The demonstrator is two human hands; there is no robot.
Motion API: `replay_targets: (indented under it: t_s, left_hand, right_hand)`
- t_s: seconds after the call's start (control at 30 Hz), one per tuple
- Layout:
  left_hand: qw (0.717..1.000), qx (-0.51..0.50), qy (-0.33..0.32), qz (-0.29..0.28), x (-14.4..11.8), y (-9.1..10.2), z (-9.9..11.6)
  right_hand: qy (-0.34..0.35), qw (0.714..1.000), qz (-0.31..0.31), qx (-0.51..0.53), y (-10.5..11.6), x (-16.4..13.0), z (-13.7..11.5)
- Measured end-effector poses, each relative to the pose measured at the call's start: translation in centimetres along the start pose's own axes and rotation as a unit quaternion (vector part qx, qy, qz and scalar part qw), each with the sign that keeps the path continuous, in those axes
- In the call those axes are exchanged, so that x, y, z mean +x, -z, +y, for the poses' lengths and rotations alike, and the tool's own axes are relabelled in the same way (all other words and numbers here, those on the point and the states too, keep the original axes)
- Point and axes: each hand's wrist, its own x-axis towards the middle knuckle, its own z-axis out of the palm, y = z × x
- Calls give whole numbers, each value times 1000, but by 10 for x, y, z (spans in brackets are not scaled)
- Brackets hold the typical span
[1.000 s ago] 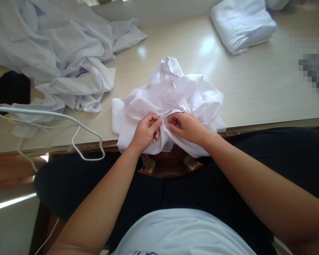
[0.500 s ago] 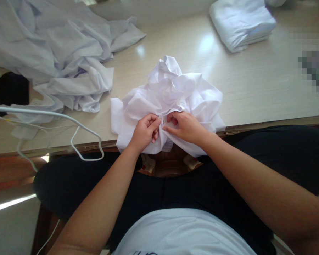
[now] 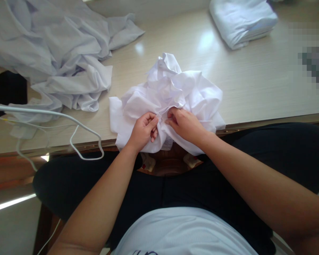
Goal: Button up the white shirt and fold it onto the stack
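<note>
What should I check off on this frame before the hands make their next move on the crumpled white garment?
1. Left hand pinching the crumpled white garment: ok, fingers closed on the fabric.
2. Right hand pinching the same fold: ok, grip right beside the left.
3. Garment supported by the table: ok, though its near edge hangs over the table's front.
4. What is pinched, button or seam: cannot tell, the fingers hide it.
5. White hanger apart from the garment: ok, it lies to the left.
6. Folded stack and loose pile apart: ok.
</note>
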Motion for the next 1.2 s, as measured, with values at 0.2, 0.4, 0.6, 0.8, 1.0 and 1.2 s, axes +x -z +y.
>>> replay_targets:
  t_s: [0.2, 0.4, 0.6, 0.8, 1.0, 1.2]
  left_hand:
    - [1000, 21, 7, -8, -1, 0, 1]
    - [999, 24, 3, -27, 0, 2, 1]
    - [999, -3, 19, -30, 1, 4, 1]
    - [999, 22, 17, -28, 2, 2, 3]
    - [996, 89, -4, -17, 0, -4, 4]
    - [986, 166, -7, 29, -11, -11, 12]
  right_hand:
    - [13, 999, -14, -32, 0, 0, 1]
    - [-8, 1000, -21, -19, 3, 1, 0]
    - [-11, 999, -49, 2, 14, 4, -4]
    - [-12, 999, -37, 18, 13, 3, -1]
    - [-30, 998, 4, 60, 11, 1, 3]
    - [-40, 989, 56, 130, 11, 2, 8]
